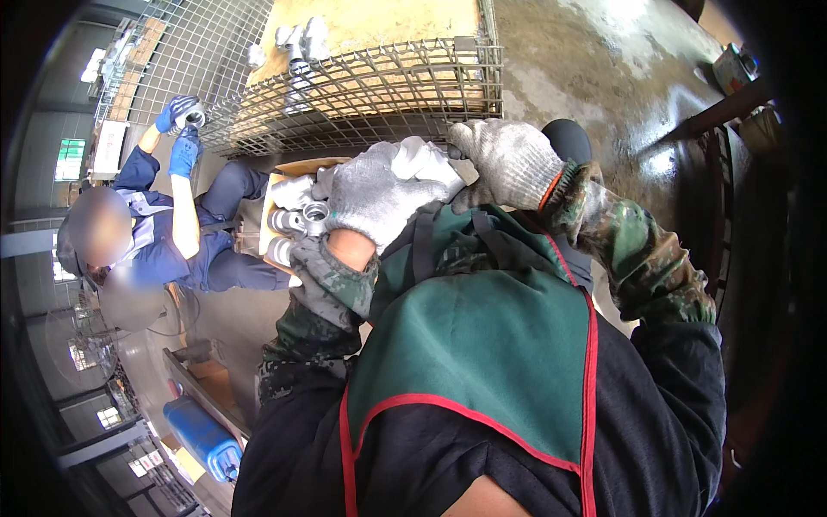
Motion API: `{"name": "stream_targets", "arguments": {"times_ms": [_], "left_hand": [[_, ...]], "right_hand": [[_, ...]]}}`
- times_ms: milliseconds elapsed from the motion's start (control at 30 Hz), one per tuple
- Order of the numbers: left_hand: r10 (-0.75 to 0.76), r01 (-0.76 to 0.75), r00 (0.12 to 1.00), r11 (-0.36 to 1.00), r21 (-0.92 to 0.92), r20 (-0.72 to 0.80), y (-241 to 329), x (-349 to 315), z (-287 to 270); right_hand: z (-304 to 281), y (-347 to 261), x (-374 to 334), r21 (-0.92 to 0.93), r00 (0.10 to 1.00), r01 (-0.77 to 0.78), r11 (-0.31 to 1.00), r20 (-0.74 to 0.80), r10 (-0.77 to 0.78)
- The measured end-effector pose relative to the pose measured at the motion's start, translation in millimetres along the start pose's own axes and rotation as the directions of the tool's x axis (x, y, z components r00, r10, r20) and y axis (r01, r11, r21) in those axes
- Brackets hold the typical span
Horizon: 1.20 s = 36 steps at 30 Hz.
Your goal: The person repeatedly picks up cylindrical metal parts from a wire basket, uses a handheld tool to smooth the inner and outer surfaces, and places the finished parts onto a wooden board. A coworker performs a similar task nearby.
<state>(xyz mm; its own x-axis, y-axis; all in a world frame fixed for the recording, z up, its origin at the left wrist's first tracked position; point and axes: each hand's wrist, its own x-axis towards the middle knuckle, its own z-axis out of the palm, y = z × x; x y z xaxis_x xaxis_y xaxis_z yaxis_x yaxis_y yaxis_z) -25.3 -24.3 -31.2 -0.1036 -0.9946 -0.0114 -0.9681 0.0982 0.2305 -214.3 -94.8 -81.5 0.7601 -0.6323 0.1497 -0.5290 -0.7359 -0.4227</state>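
Observation:
My left hand (370, 194), in a grey-white knit glove, is closed around a silvery metal pipe fitting (424, 162) in front of my apron. Close on its right, my right hand (506, 162) wears a similar glove, its fingers curled around a small grey-brown block (465, 171). The block's end sits at the fitting; whether they touch I cannot tell. Its far part is hidden under the glove. Beside my left hand, several more silver fittings (295, 191) lie in an open cardboard box (265, 207).
A wire mesh crate (362, 95) with a wooden bottom stands ahead, holding a few fittings (297, 43). At left, a co-worker in blue gloves (183, 155) holds a ring-shaped metal part (191, 116). A blue jug (202, 435) is at lower left, a dark metal frame (719, 172) at right.

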Motion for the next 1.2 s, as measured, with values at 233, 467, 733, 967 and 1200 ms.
{"name": "stream_targets", "arguments": {"times_ms": [233, 467, 733, 967, 1200], "left_hand": [[-0.083, 0.090, 0.993, 0.992, -0.085, 0.081, 3.5, 1.0, -3.2], [-0.156, 0.227, 0.948, 0.942, -0.247, 0.276, -16.4, 4.0, 7.9], [-0.076, 0.325, 0.912, 0.735, -0.595, 0.404, -39.7, 4.0, 4.8], [-0.010, 0.470, 0.856, 0.429, -0.771, 0.516, -40.5, -0.8, -5.8], [0.053, 0.526, 0.835, 0.213, -0.824, 0.547, -61.1, -2.7, 8.7]], "right_hand": [[-10.9, -5.5, -10.1, 0.006, 0.996, 0.001, 1.000, 0.093, -0.002], [-24.2, -18.6, -19.9, 0.059, 0.968, -0.100, 0.993, 0.235, 0.083], [-30.3, -24.3, -24.8, 0.017, 0.976, -0.033, 0.999, 0.218, 0.028], [-32.5, -23.1, -29.6, -0.104, 0.982, 0.109, 0.989, 0.167, -0.090], [-15.7, -11.5, -31.3, -0.126, 0.956, 0.284, 0.951, -0.040, -0.290]]}}
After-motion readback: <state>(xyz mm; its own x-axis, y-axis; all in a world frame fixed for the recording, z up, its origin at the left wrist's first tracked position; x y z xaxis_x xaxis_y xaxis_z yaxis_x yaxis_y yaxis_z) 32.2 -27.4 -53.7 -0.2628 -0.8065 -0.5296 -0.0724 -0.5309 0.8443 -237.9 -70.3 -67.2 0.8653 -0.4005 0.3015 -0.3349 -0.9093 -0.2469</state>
